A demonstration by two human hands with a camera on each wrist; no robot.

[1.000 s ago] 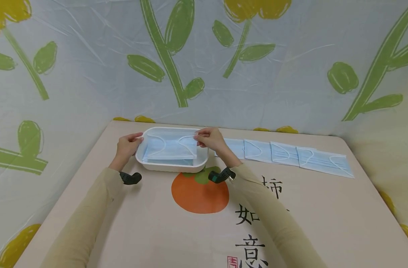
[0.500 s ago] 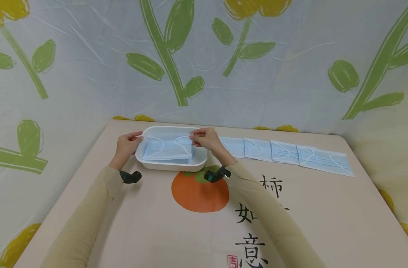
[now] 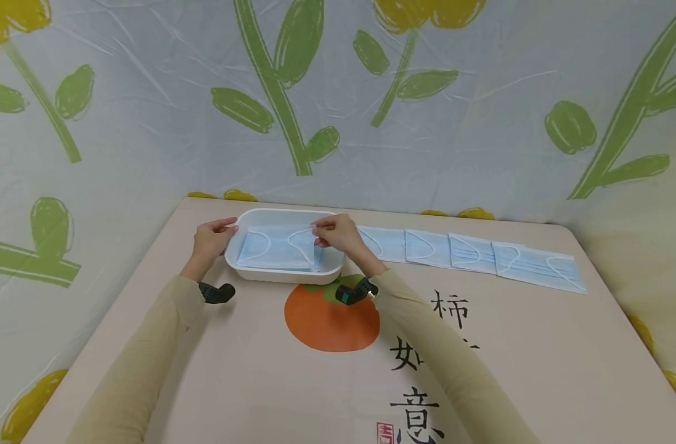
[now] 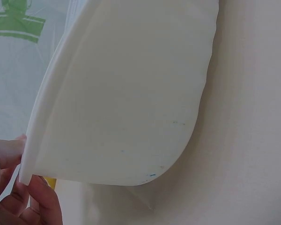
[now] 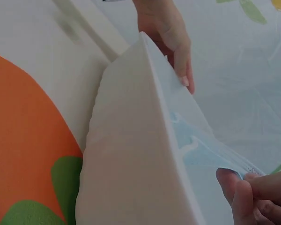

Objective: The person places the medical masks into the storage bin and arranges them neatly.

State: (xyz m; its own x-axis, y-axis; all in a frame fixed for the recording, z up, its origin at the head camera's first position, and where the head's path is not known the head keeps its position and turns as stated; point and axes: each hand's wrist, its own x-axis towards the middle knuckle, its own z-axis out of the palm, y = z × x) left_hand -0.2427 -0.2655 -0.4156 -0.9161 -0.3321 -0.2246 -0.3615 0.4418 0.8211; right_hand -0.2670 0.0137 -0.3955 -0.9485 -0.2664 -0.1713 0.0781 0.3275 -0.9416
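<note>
In the head view, a white tray (image 3: 284, 277) stands at the back left of the table. A light blue face mask (image 3: 276, 251) with white ear loops lies low inside it. My left hand (image 3: 207, 243) pinches the tray's left rim, thumb and fingers on either side of it, as the left wrist view also shows. My right hand (image 3: 340, 235) is over the tray's right end. Its thumb and fingertips pinch the far right corner of the mask, seen closer in the right wrist view, where the tray wall (image 5: 126, 136) hides much of the mask.
A row of several overlapping blue face masks (image 3: 471, 254) runs along the back of the table to the right of the tray. The pale tabletop (image 3: 249, 370) carries an orange persimmon print (image 3: 332, 320) and black characters. A flower-patterned curtain (image 3: 177, 123) hangs behind.
My right hand has moved slightly left, carrying the mask's right side, and the mask now sits lower in the tray. My left hand stays at the rim.
</note>
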